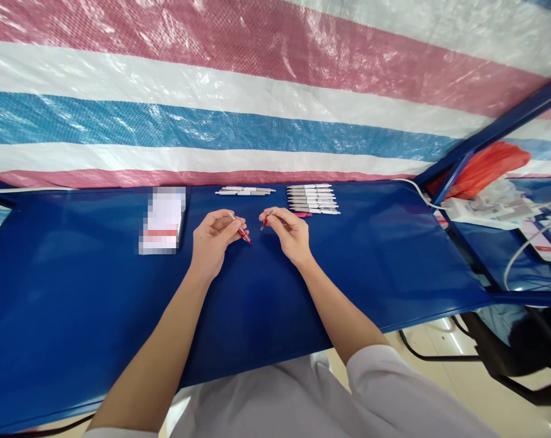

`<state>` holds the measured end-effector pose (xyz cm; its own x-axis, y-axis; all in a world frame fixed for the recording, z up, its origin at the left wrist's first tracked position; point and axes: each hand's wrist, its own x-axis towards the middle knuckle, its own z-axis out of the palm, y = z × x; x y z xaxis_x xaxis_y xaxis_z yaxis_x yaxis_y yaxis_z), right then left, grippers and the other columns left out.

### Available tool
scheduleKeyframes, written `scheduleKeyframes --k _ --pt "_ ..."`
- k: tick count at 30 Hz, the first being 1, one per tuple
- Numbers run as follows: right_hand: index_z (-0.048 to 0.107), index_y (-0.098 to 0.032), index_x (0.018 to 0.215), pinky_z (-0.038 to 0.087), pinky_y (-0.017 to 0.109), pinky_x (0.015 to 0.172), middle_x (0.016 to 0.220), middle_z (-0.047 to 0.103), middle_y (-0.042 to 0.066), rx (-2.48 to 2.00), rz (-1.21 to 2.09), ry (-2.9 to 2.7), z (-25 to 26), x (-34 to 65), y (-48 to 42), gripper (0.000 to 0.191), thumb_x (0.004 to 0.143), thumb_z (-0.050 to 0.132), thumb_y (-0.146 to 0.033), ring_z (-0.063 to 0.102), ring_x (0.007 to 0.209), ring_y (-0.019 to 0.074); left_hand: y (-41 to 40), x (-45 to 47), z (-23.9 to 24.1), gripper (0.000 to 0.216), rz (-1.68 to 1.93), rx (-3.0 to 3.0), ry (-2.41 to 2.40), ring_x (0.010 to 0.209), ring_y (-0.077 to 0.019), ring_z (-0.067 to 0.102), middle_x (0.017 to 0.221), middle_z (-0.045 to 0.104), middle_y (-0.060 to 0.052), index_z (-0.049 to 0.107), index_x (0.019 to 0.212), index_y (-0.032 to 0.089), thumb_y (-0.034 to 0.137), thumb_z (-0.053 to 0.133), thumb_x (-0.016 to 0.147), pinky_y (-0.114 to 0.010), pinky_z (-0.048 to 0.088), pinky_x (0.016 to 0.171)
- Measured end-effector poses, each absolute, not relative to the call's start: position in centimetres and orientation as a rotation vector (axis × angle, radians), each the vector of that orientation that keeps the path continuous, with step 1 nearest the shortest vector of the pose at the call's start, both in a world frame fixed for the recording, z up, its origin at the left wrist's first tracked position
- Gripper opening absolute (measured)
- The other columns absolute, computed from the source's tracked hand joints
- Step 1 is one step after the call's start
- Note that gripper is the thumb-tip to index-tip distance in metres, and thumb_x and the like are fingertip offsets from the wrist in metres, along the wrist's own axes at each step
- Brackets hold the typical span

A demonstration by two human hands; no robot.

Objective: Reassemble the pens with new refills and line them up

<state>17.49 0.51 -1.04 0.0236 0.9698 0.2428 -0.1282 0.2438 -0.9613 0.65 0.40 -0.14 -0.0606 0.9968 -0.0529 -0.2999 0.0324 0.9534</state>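
Note:
My left hand (213,238) is closed, gripping a slim pen (244,236) with a red end that slants down to the right. My right hand (294,234) pinches a small red piece with a dark tip (263,224), which looks like a pen part; the fingers hide some of it. The two hands are apart, over the middle of the blue table (257,304). Beyond my right hand lies a row of several white and grey pens (312,198), with a pink-red piece (303,214) at its near side. More white pens (245,191) lie in a small group beyond my left hand.
A white box with a blurred face (163,219) lies left of my left hand. Striped plastic sheeting (211,121) hangs behind the table. At right are a blue metal frame post (453,173), a red plastic bag (489,167), a white power strip (480,213) and loose cables.

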Motion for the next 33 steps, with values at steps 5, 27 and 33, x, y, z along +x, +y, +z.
scheduleKeyframes --k 5,27,33 --pt "0.074 -0.028 0.09 0.059 0.033 0.081 0.097 0.072 0.001 -0.964 1.006 -1.276 -0.8 17.6 0.3 0.02 0.087 0.062 -0.044 0.067 0.083 0.0159 0.5 0.6 -0.3 0.036 1.356 0.924 1.05 0.079 -0.0185 0.071 0.085 0.073 -0.003 0.064 0.093 0.02 0.031 0.085 0.065 -0.04 0.061 0.079" --pt "0.067 -0.025 0.103 0.061 0.024 0.06 0.096 0.074 0.0 -1.007 1.276 -0.689 -1.7 18.6 2.1 0.036 0.074 0.075 -0.044 0.075 0.081 0.0159 0.4 0.2 -0.2 0.035 1.317 0.859 0.966 0.083 -0.0193 0.071 0.087 0.072 -0.003 0.065 0.095 0.02 0.031 0.085 0.068 -0.046 0.06 0.085" --pt "0.067 -0.025 0.102 0.061 0.025 0.061 0.095 0.074 0.0 -1.027 1.269 -0.696 -1.6 18.6 2.0 0.035 0.074 0.075 -0.045 0.074 0.082 0.0166 0.4 0.2 -0.3 0.034 1.32 0.851 0.973 0.082 -0.0192 0.071 0.086 0.072 -0.003 0.067 0.094 0.021 0.031 0.085 0.067 -0.044 0.06 0.084"
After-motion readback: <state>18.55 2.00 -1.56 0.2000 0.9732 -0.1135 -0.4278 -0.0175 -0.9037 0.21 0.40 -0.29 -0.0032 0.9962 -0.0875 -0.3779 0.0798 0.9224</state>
